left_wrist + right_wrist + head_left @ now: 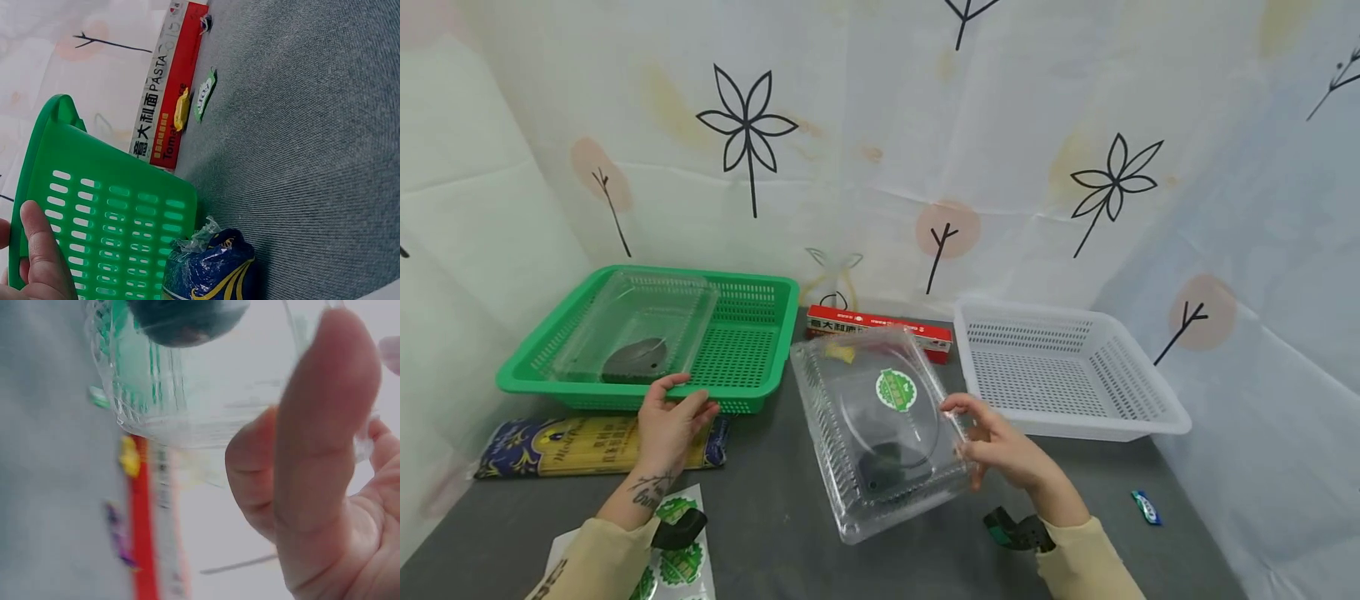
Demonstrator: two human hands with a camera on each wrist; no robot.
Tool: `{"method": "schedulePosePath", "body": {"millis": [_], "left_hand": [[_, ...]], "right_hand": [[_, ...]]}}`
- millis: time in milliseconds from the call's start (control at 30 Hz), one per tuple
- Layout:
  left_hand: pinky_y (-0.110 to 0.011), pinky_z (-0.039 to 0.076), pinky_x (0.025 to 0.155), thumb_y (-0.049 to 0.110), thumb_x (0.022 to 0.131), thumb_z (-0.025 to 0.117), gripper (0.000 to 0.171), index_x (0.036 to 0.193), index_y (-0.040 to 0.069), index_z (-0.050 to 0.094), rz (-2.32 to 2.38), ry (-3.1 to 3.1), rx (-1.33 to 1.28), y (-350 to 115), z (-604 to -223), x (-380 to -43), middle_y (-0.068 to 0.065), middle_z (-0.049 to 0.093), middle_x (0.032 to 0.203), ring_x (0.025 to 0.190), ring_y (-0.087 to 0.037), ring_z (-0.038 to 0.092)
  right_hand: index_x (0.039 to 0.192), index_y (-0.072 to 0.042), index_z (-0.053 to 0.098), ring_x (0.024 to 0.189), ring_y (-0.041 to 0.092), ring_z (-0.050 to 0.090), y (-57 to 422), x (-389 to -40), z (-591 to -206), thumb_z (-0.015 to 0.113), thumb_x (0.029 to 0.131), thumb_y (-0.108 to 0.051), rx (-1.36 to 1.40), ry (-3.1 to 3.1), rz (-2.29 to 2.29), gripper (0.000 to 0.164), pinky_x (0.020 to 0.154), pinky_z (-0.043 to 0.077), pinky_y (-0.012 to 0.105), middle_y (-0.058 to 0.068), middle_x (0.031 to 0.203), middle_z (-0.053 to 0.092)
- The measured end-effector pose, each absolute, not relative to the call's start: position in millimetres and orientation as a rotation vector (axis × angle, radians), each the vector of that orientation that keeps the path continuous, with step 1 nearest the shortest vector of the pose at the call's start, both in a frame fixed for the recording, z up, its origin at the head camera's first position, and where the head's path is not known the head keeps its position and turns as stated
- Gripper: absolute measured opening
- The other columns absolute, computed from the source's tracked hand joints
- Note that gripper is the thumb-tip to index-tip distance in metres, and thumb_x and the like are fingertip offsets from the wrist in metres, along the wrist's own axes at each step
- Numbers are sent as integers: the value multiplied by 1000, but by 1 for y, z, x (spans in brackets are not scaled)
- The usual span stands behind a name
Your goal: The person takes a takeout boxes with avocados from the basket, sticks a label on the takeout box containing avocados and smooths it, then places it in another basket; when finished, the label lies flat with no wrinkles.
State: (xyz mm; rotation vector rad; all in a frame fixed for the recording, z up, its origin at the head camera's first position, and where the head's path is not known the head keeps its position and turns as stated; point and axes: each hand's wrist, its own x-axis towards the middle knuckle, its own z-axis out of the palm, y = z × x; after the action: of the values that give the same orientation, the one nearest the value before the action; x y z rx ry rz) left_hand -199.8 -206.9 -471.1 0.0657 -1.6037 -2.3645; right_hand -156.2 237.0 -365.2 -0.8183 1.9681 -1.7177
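Observation:
My right hand (1000, 442) grips the right edge of a clear plastic food container (850, 417), raised and tilted above the table. On its lid is a round green sticker (897, 390), and a dark rounded thing (190, 319) shows through the plastic. My left hand (676, 421) is at the front rim of a green basket (745, 350), its fingers loosely extended on either side of the rim; firm contact is hard to make out. In that basket lies another clear container (662, 312), also with a dark rounded shape showing.
A white basket (1075, 421) stands at the back right. Behind the raised container is a red pasta box (880, 321), with small wrapped candies (205, 95) beside it. A yellow-and-blue pasta packet (587, 446), a sheet of green stickers (681, 562) and a blue-green candy (1146, 507) lie nearer.

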Motion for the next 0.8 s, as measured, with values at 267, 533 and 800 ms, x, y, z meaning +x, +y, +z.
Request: {"method": "schedulePosePath", "body": {"millis": [267,533,800], "left_hand": [[-33,51,64,8,78,65,52,122,6,38,-2310,-1583,44,-218,-503,-219,-10,55,74,69,-21,64],[-32,52,65,8,79,63,51,122,5,37,-2313,-1644,67,-207,-474,-200,-11,54,76,70,-21,64],[-33,50,62,8,77,66,52,122,5,39,-2296,-1562,89,-216,-506,-219,-14,54,74,66,-22,64]], "right_hand": [[122,-13,35,63,13,50,287,-187,-307,40,73,6,-729,2312,-1773,52,31,42,31,24,114,26],[124,-24,33,74,18,47,347,-225,-298,41,78,3,-428,2534,-1785,54,35,43,28,14,111,32],[125,-32,28,62,13,44,387,-244,-312,33,77,2,-196,2567,-1718,59,39,43,31,20,123,24]]}}
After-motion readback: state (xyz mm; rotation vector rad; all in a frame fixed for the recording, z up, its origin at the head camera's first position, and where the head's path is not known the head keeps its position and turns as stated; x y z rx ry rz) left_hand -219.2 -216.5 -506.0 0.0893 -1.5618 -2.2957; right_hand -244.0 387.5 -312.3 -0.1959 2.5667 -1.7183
